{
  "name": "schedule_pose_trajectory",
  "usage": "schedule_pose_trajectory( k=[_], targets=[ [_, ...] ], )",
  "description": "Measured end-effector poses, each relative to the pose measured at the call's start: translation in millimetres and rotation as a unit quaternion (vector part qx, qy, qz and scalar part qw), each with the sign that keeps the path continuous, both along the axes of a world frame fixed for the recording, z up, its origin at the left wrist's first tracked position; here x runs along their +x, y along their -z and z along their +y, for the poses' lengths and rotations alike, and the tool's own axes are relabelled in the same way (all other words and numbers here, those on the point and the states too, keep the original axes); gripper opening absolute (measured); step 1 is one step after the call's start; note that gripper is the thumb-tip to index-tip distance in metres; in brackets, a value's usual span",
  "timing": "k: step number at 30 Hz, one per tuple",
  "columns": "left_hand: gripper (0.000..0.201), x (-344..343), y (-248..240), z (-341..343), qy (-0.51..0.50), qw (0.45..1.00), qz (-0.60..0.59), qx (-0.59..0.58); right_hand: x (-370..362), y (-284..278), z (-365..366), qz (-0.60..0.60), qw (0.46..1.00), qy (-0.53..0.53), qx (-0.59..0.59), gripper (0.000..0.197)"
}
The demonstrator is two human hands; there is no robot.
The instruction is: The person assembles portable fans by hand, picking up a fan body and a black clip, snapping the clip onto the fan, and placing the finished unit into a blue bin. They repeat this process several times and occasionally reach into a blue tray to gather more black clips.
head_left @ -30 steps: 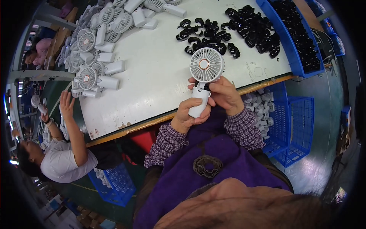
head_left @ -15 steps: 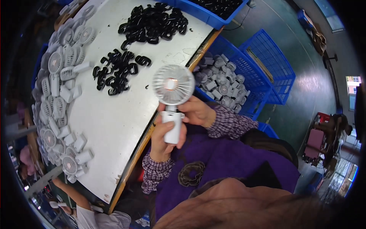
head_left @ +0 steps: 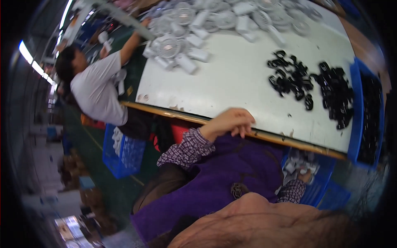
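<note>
Over the front edge of the white table, my left hand hangs with its fingers loosely bent and apart, holding nothing. My right hand is low at the right, in a blue crate of white handheld fans. Its fingers are small and blurred, so whether they grip a fan does not show. Black looped parts lie in a loose group on the table, with a denser heap of black parts to the right.
Along the table's far side spreads a pile of white fans. A blue bin of black parts stands at the right end. On the left a co-worker in a light shirt reaches toward the fans, beside another blue crate on the floor.
The white fan that both hands held has left them. My right hand has gone down into the crate; my left stays by the table edge. The view has swung left.
</note>
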State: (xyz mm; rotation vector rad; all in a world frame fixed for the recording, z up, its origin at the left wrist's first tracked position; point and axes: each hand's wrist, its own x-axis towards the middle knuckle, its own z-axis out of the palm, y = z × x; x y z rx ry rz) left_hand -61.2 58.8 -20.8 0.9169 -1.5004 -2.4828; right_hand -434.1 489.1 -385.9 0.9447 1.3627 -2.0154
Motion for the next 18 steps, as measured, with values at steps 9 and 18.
schedule_pose_trajectory(
  k=[9, 18],
  targets=[
    [0.035, 113.8, 16.1, -167.2, -0.51, 0.819, -0.13, -0.229, 51.0, -45.0, -100.0, 0.056, 0.969, -0.221, 0.093, 0.028],
    [0.039, 79.0, 19.3, -168.4, -0.533, 0.815, -0.054, -0.22, 90.6, -115.8, -68.2, 0.137, 0.968, -0.21, 0.02, 0.023]
  ],
)
